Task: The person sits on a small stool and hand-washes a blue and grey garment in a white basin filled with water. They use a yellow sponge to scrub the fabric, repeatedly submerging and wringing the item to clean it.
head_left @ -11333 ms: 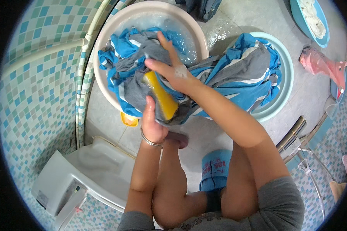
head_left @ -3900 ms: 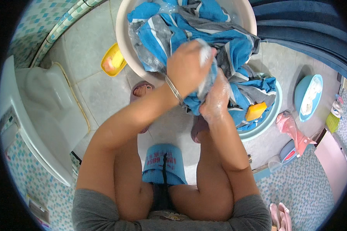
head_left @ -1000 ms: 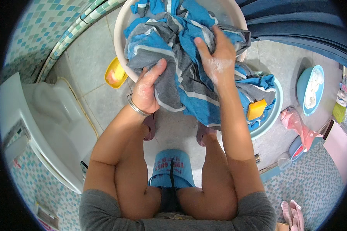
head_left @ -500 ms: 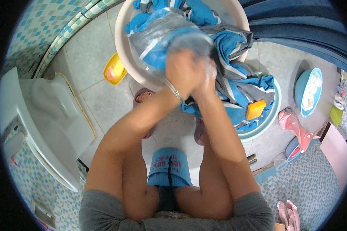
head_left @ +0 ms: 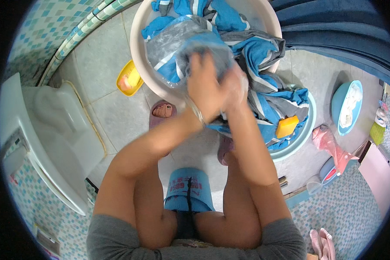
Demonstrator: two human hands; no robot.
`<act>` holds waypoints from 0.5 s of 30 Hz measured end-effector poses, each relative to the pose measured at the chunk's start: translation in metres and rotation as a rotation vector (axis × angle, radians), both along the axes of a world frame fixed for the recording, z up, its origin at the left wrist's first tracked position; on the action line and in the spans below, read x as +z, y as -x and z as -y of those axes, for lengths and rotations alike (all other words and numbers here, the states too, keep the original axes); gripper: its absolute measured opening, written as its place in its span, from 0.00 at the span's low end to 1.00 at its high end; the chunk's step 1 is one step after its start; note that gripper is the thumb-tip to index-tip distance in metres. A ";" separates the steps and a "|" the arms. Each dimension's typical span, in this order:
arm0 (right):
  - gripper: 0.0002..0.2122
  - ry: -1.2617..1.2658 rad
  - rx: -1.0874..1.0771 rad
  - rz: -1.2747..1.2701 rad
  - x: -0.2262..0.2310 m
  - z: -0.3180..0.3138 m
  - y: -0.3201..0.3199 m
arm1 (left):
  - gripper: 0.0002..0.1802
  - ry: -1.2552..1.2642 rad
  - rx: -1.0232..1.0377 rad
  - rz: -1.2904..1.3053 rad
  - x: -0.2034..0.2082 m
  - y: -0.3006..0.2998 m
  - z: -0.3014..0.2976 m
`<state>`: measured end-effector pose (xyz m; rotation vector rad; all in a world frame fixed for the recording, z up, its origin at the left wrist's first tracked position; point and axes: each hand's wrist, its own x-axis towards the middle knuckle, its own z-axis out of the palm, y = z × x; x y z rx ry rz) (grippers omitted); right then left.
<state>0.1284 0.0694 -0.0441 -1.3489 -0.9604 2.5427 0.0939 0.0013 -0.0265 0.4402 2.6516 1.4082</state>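
A large wet cloth, striped blue, grey and white, fills the pale round tub and spills over its near right rim. Bunched fabric is gripped in both my hands above the tub's near side. My left hand, with a bracelet at the wrist, presses against my right hand, which is whitish with suds and smeared by motion. Part of the same cloth lies in the light blue basin to the right. On that part rests a yellow-orange soap bar.
A yellow soap dish sits left of the tub, near a white squat toilet. To the right are a blue basin with white cloth, a pink bag-like item and a dark blue curtain. A blue bucket stands between my legs.
My hands have shifted slightly down and apart on the cloth, and the left fingers show more clearly. The soap and the basins stay where they were.
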 end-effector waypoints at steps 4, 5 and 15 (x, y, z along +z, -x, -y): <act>0.16 0.001 -0.024 -0.252 -0.032 -0.006 -0.020 | 0.22 -0.056 -0.285 -0.056 0.007 -0.026 0.002; 0.17 -0.081 0.016 -0.271 -0.033 -0.002 -0.026 | 0.20 -0.017 -0.242 0.003 0.000 -0.009 0.002; 0.14 0.310 -0.121 -0.469 -0.042 -0.014 -0.036 | 0.17 -0.082 -0.200 -0.002 0.014 -0.013 -0.020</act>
